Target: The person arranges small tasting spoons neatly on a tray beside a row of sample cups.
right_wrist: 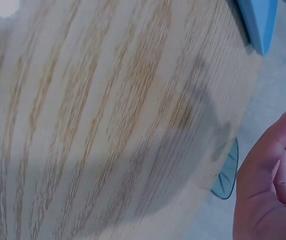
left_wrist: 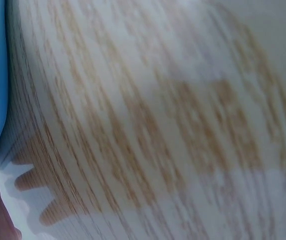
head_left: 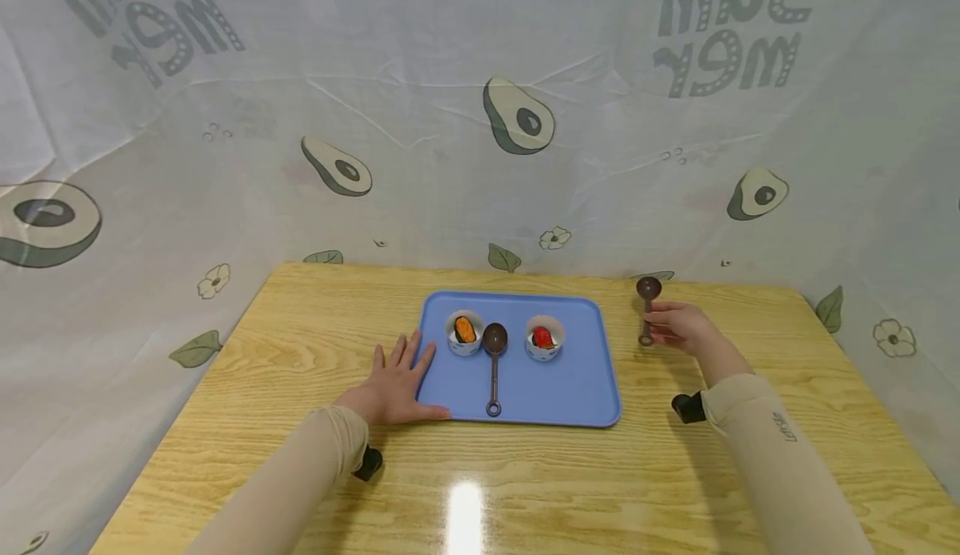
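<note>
A blue tray [head_left: 577,388] lies on the wooden table. My left hand [head_left: 397,387] rests at its left front corner, fingers spread over the edge. On the tray stand two small patterned cups; the left cup [head_left: 465,347] holds an orange-topped sushi piece [head_left: 465,330], the right cup [head_left: 543,353] a red-topped one [head_left: 543,337]. Between the cups lies a brown spoon [head_left: 494,363] with a ring-ended handle. To the right of the tray, my right hand [head_left: 678,327] pinches the handle of a second brown spoon [head_left: 648,288], bowl up. Only its edge shows in the right wrist view.
The wooden table [head_left: 525,488] extends on all sides of the tray. Behind it and at both sides hangs a white cloth [head_left: 420,230] printed with avocados and leaves. Black wrist cameras sit under both sleeves.
</note>
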Tool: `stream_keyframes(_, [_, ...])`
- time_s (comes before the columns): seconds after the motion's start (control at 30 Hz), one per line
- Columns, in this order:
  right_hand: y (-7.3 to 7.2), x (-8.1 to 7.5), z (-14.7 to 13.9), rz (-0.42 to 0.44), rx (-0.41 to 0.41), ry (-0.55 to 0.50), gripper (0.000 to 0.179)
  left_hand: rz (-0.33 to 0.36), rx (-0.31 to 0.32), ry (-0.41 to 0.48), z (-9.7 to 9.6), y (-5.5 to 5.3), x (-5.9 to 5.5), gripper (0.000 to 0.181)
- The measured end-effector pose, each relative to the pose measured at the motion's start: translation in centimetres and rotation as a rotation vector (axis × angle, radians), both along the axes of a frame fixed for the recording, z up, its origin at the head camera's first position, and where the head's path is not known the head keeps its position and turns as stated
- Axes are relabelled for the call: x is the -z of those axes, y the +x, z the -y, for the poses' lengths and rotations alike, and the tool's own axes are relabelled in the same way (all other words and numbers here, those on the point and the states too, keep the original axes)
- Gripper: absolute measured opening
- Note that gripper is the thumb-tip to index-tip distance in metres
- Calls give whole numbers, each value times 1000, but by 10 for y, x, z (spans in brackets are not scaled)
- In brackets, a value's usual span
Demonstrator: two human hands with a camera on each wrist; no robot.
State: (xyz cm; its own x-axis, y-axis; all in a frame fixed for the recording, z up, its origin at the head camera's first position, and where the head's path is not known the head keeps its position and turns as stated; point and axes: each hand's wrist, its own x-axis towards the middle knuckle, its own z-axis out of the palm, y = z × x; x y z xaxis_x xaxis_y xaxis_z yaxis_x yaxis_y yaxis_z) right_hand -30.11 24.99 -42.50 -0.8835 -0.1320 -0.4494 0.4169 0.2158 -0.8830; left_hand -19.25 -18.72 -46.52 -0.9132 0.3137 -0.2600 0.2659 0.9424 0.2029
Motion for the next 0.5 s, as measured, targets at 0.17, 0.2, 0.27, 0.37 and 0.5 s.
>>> stream_keyframes(0.17, [-2, 7, -3, -41, -59, -15, 58, -8, 0, -4, 0, 0, 1, 108])
stream_keyframes(0.2, [-5, 11, -7, -54, -82, -63, 53, -7, 1, -4, 0, 0, 1, 108])
stream_keyframes(0.27, [-6, 14, -9, -63, -107, -77, 53, -5, 2, -1, 0, 0, 2, 108])
stream_keyframes(0.37, [-3, 12, -5, -66, -117, -59, 55, -3, 3, -4, 0, 0, 2, 108])
stream_keyframes(0.5, [7, -2, 8, -44, -103, 17, 60, -8, 6, -15, 0, 0, 1, 108])
